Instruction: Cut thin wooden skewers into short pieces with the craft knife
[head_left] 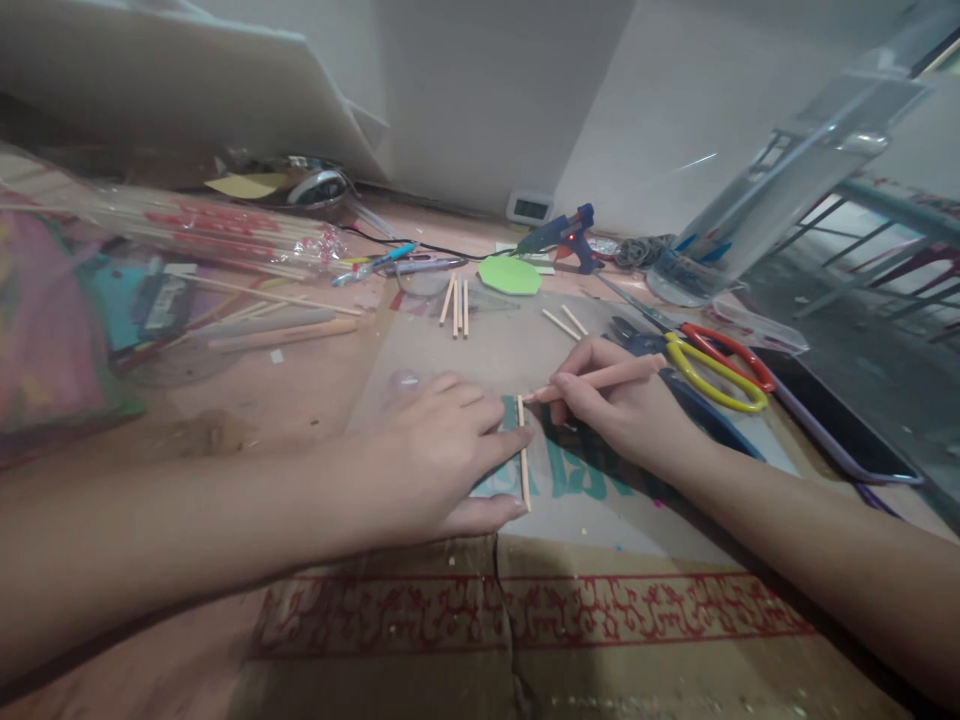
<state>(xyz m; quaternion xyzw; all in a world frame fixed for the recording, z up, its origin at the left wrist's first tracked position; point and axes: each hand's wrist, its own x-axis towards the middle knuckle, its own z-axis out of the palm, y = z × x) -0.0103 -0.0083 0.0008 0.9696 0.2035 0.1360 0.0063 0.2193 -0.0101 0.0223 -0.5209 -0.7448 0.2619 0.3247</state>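
Observation:
A short, thin wooden stick [525, 470] lies nearly upright in the view on a pale sheet [442, 360] with green print. My left hand [439, 450] reaches in from the left, its thumb and index fingertip holding the stick down along its length. In my right hand [611, 400] is a peach-coloured pen [619, 373], gripped as for writing. The pen's tip meets the stick near its far end, or sits just beside it. Several cut sticks [460, 308] lie farther back, and two more sticks [562, 325] rest beyond my right hand.
Behind the sheet are a green paper octagon [510, 275] and a blue glue gun [559, 238] with a red light. Yellow-and-red-handled scissors [712, 370], a phone [832, 410] and a clear container [705, 250] stand or lie right. Bagged skewers [225, 225] lie left. Patterned cardboard [397, 615] lies in front.

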